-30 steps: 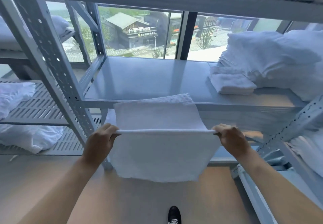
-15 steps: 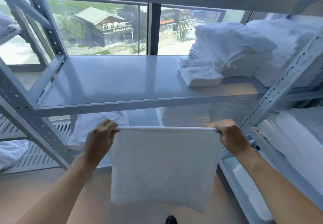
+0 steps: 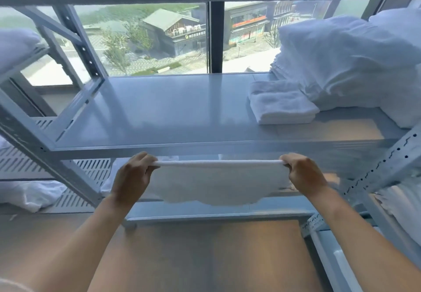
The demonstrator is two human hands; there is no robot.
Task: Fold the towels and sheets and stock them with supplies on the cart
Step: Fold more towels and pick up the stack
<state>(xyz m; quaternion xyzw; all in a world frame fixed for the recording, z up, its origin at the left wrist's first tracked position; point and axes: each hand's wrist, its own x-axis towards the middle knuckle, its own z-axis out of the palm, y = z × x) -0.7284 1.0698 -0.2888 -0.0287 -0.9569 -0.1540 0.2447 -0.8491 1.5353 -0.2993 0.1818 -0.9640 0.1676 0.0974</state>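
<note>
A white towel (image 3: 216,182) hangs stretched between my two hands, just below the front edge of the grey metal shelf (image 3: 173,114). My left hand (image 3: 132,178) pinches its top left corner and my right hand (image 3: 305,175) pinches its top right corner. The top edge is taut and level; the lower part swings, blurred and shortened. A folded white towel (image 3: 282,107) lies on the shelf at the right, next to a tall stack of white linen (image 3: 341,64).
Perforated grey uprights (image 3: 387,166) of the rack stand at the right and left. White linen (image 3: 29,193) lies on a slotted lower rack at the left. A window runs behind the shelf. Bare floor (image 3: 205,257) lies below my arms.
The towel has been lifted closer to the shelf edge, and its hanging part has swung up and looks much shorter. Both hands keep their grip on the corners.
</note>
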